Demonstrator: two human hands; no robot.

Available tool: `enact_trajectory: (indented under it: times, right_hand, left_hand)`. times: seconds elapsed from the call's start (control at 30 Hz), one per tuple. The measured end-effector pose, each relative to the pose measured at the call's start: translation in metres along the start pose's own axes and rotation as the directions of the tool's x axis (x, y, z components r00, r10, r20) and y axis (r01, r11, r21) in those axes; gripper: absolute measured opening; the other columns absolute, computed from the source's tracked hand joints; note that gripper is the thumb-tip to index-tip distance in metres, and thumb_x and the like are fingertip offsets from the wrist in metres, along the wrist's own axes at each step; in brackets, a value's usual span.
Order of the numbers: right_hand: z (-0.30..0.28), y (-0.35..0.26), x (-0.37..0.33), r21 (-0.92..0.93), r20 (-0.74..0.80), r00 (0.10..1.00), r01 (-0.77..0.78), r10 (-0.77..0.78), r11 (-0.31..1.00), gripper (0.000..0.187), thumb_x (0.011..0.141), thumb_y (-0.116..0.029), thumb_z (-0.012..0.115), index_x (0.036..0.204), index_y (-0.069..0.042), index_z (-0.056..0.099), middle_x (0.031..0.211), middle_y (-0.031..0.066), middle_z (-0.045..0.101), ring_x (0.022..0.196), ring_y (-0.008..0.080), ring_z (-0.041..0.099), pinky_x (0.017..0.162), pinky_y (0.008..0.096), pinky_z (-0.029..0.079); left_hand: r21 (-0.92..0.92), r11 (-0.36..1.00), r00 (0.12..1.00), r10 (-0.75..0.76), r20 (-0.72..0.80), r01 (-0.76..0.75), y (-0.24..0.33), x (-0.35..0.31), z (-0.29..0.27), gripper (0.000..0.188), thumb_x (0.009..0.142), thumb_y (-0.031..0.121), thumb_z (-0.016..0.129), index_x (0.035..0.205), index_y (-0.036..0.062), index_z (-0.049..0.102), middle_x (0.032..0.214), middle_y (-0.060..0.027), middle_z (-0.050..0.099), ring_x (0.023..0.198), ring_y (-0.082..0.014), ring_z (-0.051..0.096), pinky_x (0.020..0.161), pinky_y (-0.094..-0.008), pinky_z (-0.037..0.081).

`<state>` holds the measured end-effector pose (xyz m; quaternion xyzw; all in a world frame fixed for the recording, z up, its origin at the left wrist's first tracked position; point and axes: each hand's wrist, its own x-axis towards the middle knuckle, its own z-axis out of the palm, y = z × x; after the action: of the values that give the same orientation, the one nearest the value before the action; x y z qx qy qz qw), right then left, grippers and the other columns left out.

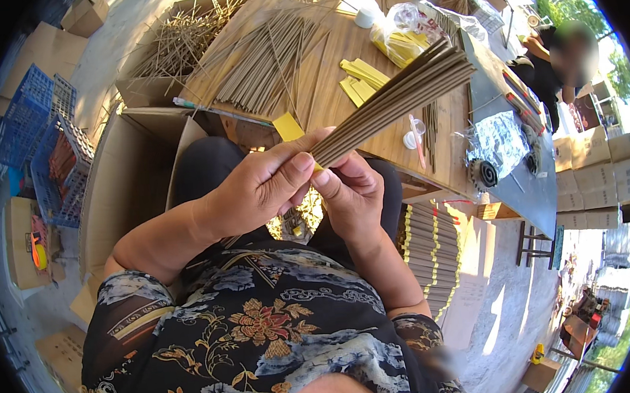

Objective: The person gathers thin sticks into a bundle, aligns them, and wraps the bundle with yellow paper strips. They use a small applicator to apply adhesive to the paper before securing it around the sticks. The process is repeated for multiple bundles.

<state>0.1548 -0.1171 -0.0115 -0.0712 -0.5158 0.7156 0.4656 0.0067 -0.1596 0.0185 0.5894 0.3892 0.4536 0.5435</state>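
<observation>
A bundle of brown incense sticks (403, 95) slants up to the right in front of me, its far ends fanned slightly apart. My left hand (259, 182) is closed round its lower part, thumb on top. Against the same spot, my right hand (350, 194) pinches with thumb and fingers. A yellow paper strip (288, 127) sticks up beside my left fingers, and a bit of yellow shows between the thumbs. Most of the bundle's lower end is hidden by my hands. Loose incense sticks (269, 64) lie spread on the wooden table (322, 86) beyond.
Yellow paper strips (362, 80) and a clear plastic bag (406, 33) lie on the table. An open cardboard box (128, 187) stands at my left, near blue crates (39, 121). Banded stick bundles (432, 254) are at lower right. Another person (561, 55) is at far right.
</observation>
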Motion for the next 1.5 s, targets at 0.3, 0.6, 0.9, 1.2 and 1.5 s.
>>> enact_trajectory:
  times: [0.3, 0.6, 0.9, 1.2, 1.5]
  right_hand:
    - [0.001, -0.001, -0.007, 0.075, 0.017, 1.000, -0.016, 0.015, 0.997, 0.021, 0.086, -0.008, 0.053, 0.102, 0.006, 0.048, 0.086, 0.0123, 0.059, 0.071, 0.0213, 0.063, 0.067, 0.0311, 0.053]
    - [0.004, -0.008, -0.006, 0.097, 0.045, 0.999, -0.019, 0.014, 0.995, 0.027, 0.080, -0.011, 0.062, 0.100, 0.006, 0.054, 0.096, 0.0147, 0.057, 0.076, 0.0229, 0.061, 0.065, 0.0316, 0.054]
    - [-0.019, 0.003, 0.001, -0.273, 0.167, 0.955, 0.285, -0.247, 0.919, 0.039, 0.065, -0.030, 0.075, 0.092, -0.004, 0.064, 0.098, 0.0041, 0.052, 0.101, 0.0221, 0.043, 0.095, 0.0403, 0.028]
    - [-0.012, 0.000, 0.006, -0.284, 0.111, 0.927, 0.375, -0.358, 0.883, 0.026, 0.068, -0.024, 0.072, 0.087, -0.007, 0.068, 0.117, 0.0062, 0.048, 0.127, 0.0222, 0.025, 0.106, 0.0410, 0.014]
    - [-0.005, -0.021, 0.002, -0.252, -0.045, 0.998, -0.057, 0.047, 0.966, 0.031, 0.078, -0.010, 0.065, 0.104, 0.003, 0.057, 0.091, 0.0079, 0.059, 0.084, 0.0149, 0.055, 0.079, 0.0282, 0.043]
  left_hand:
    - [-0.248, 0.969, 0.990, 0.026, 0.138, 0.009, 0.000, 0.000, 0.000, 0.052, 0.094, 0.025, 0.036, 0.138, 0.0079, 0.014, 0.084, -0.0009, 0.051, 0.055, -0.0026, 0.039, 0.046, -0.0139, 0.034]
    - [-0.332, 0.942, 0.986, 0.004, 0.169, 0.053, 0.004, 0.000, 0.000, 0.069, 0.093, 0.029, 0.041, 0.138, 0.0148, -0.010, 0.068, -0.0013, 0.046, 0.051, -0.0040, 0.040, 0.045, -0.0167, 0.037]
    - [-0.411, 0.882, 0.958, -0.130, 0.256, 0.230, 0.004, 0.001, 0.001, 0.090, 0.082, 0.045, 0.053, 0.137, 0.0046, -0.006, 0.076, -0.0055, 0.051, 0.053, -0.0055, 0.046, 0.044, -0.0146, 0.036]
    - [-0.424, 0.826, 0.898, -0.201, 0.392, 0.370, 0.002, 0.005, -0.005, 0.063, 0.081, 0.045, 0.055, 0.119, -0.0026, 0.041, 0.068, -0.0014, 0.050, 0.052, -0.0039, 0.046, 0.043, -0.0131, 0.035]
    - [-0.385, 0.887, 0.966, -0.215, 0.144, 0.255, 0.007, 0.007, -0.010, 0.035, 0.090, 0.029, 0.048, 0.113, 0.0028, 0.053, 0.063, 0.0013, 0.048, 0.047, -0.0019, 0.039, 0.042, -0.0145, 0.032]
